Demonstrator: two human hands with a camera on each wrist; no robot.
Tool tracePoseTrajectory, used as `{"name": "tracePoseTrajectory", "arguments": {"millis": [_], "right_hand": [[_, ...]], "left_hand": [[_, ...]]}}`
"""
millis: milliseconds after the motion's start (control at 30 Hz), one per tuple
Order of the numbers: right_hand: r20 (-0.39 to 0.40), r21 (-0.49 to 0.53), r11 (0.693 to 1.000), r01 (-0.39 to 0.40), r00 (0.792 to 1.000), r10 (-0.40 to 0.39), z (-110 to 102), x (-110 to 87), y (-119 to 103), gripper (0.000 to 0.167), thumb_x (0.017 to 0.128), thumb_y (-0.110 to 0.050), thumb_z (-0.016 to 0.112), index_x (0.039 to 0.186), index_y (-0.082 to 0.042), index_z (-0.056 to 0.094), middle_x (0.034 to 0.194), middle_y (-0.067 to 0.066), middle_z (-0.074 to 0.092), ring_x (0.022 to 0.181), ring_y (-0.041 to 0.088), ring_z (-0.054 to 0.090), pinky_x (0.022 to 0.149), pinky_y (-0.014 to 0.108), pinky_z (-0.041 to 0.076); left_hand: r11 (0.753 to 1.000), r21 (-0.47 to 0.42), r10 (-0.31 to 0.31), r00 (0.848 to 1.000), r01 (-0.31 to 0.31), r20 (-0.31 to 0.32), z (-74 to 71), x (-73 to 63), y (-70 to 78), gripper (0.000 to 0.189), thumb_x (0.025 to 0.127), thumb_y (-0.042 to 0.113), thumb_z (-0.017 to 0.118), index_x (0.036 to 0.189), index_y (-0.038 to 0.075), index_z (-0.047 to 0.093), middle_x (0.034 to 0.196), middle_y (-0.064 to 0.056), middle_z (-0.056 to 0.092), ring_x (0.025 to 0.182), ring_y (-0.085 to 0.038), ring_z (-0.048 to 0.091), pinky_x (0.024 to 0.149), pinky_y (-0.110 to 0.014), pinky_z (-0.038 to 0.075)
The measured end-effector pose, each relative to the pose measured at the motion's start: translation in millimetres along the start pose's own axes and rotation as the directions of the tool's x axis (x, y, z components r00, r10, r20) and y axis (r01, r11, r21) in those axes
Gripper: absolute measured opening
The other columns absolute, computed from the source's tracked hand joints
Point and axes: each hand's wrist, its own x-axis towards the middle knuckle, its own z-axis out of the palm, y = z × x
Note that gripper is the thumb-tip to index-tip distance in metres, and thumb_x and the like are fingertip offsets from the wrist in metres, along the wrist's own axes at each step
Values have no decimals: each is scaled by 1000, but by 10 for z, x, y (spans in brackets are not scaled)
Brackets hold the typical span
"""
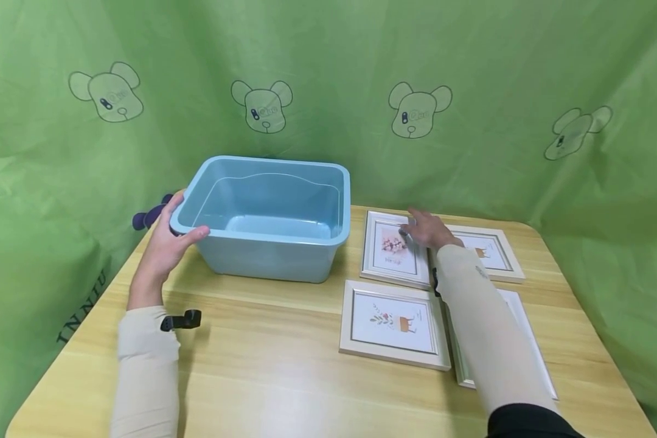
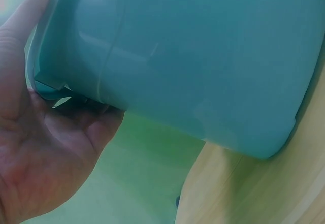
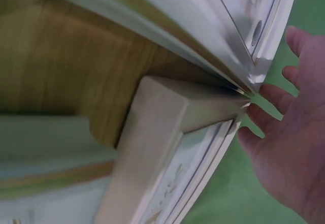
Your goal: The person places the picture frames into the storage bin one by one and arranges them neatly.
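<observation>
My left hand (image 1: 164, 252) grips the front left corner of a light blue plastic basin (image 1: 268, 258), thumb over the rim. In the left wrist view its fingers (image 2: 104, 127) curl under the rim. Inside, the basin shows a bare bottom. My right hand (image 1: 429, 230) is over the right side of a silvery picture frame (image 1: 394, 243) with pink blossoms. Its fingers look loosely extended in the right wrist view, near the edges of two adjoining frames; whether they touch cannot be told. A cream picture frame (image 1: 394, 325) with a plant-and-animal print lies in front.
Another cream frame (image 1: 506, 252) lies at the back right. More frames, including a white one (image 1: 533, 347), are partly hidden under my right forearm. A dark purple object (image 1: 149, 216) shows behind my left hand. A green curtain (image 1: 328, 73) hangs behind the wooden table (image 1: 263, 365).
</observation>
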Motion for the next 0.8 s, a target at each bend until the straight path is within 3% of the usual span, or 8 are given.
{"name": "tracePoseTrajectory", "arguments": {"millis": [467,633,800], "right_hand": [[-72,-175,983,48,996,-62,105,144,-35,54,102,-25,40,147,3,33,149,30,35,135,52,31,114,61,25],[-108,-246,969,29,992,-57,127,169,-38,49,101,-23,44,143,2,41,142,30,44,127,53,41,107,62,36],[-148,-250,968,23,987,-62,161,201,-15,45,101,-22,46,140,-2,46,138,29,48,122,53,46,102,62,40]], "left_hand": [[1000,-16,-13,1000,13,4,-24,12,-41,94,88,22,71,157,24,7,158,-16,22,141,-32,28,117,-52,27],[999,-32,-33,999,33,5,-14,17,-46,95,87,22,71,157,25,7,159,-15,21,142,-32,27,118,-53,25],[997,-67,-26,1000,26,-4,3,16,-32,92,88,20,71,156,30,10,159,-15,22,141,-31,28,118,-51,26]]}}
